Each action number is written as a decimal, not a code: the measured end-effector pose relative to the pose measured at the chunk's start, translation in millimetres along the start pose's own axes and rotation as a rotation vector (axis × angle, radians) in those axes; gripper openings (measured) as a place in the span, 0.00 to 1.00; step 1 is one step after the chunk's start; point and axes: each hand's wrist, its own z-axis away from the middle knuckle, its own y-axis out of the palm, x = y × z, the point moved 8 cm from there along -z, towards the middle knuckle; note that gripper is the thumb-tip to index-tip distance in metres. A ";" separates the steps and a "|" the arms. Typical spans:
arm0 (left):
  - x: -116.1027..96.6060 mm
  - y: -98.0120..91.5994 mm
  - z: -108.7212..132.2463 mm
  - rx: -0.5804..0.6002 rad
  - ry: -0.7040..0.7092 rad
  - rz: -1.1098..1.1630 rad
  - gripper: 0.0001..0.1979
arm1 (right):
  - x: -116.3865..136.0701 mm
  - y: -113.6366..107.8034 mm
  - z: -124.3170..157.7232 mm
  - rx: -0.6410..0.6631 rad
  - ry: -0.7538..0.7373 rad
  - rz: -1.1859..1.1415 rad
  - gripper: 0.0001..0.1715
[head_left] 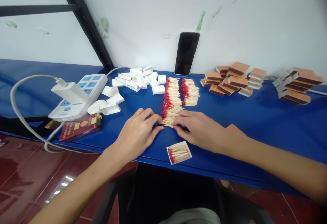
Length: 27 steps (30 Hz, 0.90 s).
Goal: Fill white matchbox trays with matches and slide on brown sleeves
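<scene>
A long pile of red-headed matches (174,94) lies on the blue tabletop, with a shorter pile of matches (191,96) to its right. My left hand (139,132) is at the near end of the long pile, thumb and fingers closed on matches at the red-head side. Opposite it, my right hand (196,128) pinches the bare-stick ends, its fingertips partly hiding them. Just in front of my hands, a white matchbox tray (189,155) holds a layer of matches, heads to the left.
White empty matchbox trays (141,81) are heaped at the back left. Orange matchbox sleeves (231,77) are stacked at the back right. A phone (187,53) leans on the wall. A power strip (89,88), its cable and a red box (80,127) sit at left.
</scene>
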 end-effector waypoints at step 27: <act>-31.2 -10.4 7.6 0.149 0.121 0.083 0.10 | 16.9 -11.6 9.1 0.137 -0.015 0.080 0.05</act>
